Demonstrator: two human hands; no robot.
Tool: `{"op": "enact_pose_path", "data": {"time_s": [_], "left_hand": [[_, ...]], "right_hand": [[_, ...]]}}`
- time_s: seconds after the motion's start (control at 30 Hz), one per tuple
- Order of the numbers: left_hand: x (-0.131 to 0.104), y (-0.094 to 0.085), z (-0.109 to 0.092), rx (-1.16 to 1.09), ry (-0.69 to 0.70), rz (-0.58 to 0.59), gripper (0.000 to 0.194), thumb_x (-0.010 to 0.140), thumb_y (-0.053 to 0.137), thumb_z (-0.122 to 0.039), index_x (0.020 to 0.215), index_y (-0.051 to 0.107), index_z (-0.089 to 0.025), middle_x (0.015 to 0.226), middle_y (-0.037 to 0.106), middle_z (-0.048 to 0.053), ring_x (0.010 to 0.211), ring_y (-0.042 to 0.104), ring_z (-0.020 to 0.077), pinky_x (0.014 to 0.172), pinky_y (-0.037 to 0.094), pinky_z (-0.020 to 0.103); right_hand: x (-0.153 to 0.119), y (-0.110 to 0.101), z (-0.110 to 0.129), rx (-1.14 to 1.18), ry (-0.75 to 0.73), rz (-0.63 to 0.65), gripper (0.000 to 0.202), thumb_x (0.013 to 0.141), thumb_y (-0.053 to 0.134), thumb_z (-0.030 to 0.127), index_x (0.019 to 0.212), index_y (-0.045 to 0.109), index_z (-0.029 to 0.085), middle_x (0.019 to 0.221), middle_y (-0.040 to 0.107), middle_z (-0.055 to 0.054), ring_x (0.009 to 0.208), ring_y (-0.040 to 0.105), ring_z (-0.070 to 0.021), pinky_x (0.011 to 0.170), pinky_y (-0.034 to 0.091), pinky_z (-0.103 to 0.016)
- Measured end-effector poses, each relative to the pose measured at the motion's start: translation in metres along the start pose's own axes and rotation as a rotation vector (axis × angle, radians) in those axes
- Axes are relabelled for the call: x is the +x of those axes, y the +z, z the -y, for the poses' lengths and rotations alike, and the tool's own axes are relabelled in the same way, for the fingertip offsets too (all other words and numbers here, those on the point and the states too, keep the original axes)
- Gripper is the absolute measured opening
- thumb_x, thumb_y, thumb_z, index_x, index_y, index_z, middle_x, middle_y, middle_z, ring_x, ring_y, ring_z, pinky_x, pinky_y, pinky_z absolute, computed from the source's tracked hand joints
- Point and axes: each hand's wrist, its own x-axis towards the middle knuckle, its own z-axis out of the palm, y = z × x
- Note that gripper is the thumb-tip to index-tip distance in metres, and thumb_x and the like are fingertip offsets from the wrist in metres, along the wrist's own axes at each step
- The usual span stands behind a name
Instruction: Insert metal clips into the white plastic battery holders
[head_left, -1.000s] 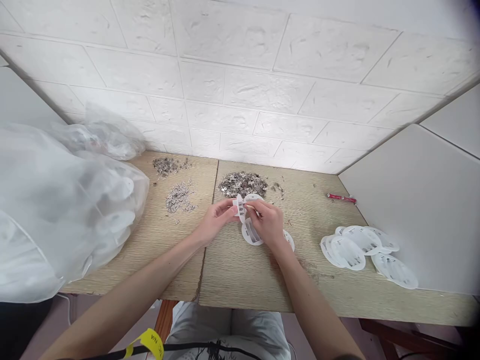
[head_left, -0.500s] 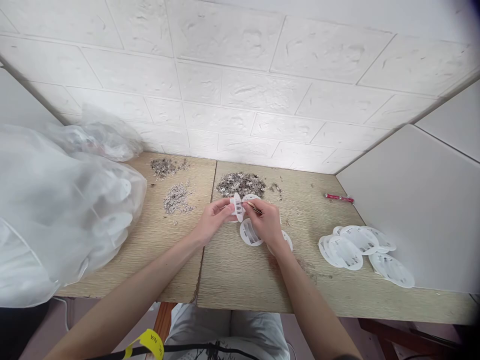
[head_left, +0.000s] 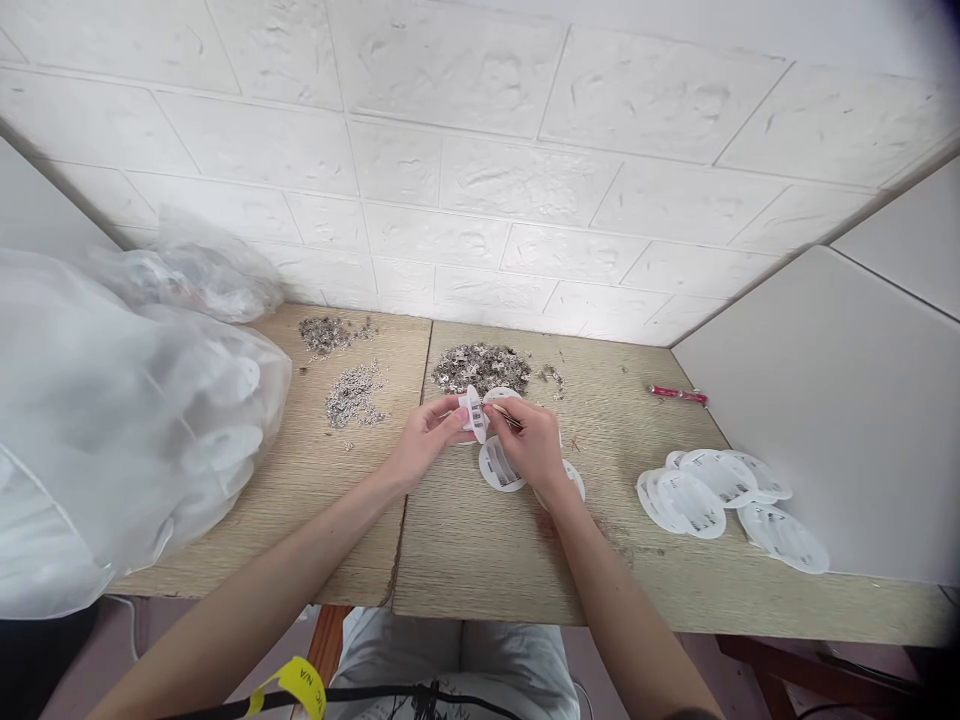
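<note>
My left hand (head_left: 429, 440) is closed round a white round plastic part (head_left: 475, 413), tilted on edge so that its slotted face with small metal pieces turns right. My right hand (head_left: 534, 440) pinches a thin tool like tweezers (head_left: 508, 414), its tip at that face. Whether the tip grips a metal piece is too small to tell. Under and beside my right hand lie more white round parts (head_left: 495, 464), partly hidden by it. Just beyond my hands sits a heap of small metal pieces (head_left: 480, 368).
Two smaller metal heaps (head_left: 355, 396) (head_left: 327, 334) lie on the left board. Large plastic bags (head_left: 142, 430) of white parts fill the far left. At right are stacked white discs (head_left: 694, 500) and a red-handled tool (head_left: 677, 394) beside a grey panel (head_left: 840, 420). A white brick wall (head_left: 495, 200) stands behind.
Almost nothing differs. Both hands keep the same hold on the white part and the tool, and the view has shifted very slightly.
</note>
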Motion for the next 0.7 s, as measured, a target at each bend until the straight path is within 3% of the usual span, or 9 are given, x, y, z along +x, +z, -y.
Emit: {"op": "enact_pose_path", "data": {"time_s": [0.3, 0.7], "left_hand": [[0.0011, -0.0009, 0.0001, -0.009, 0.007, -0.013, 0.041, 0.08, 0.066, -0.045, 0.11, 0.067, -0.016, 0.116, 0.068, 0.011, 0.104, 0.064, 0.0258, 0.092, 0.052, 0.042], [-0.0001, -0.0025, -0.0044, 0.09, 0.042, 0.053, 0.039, 0.082, 0.064, -0.042, 0.113, 0.068, -0.018, 0.115, 0.068, 0.01, 0.102, 0.064, 0.024, 0.086, 0.054, 0.036]], "right_hand": [[0.0001, 0.0005, -0.0003, 0.039, -0.02, -0.014, 0.021, 0.089, 0.053, 0.028, 0.084, 0.072, 0.02, 0.076, 0.072, -0.004, 0.07, 0.065, -0.0173, 0.062, 0.047, -0.027], [-0.0011, 0.0007, -0.0026, -0.008, -0.04, -0.012, 0.021, 0.089, 0.054, 0.028, 0.082, 0.072, 0.02, 0.076, 0.072, -0.003, 0.068, 0.064, -0.0155, 0.06, 0.044, -0.025]]}}
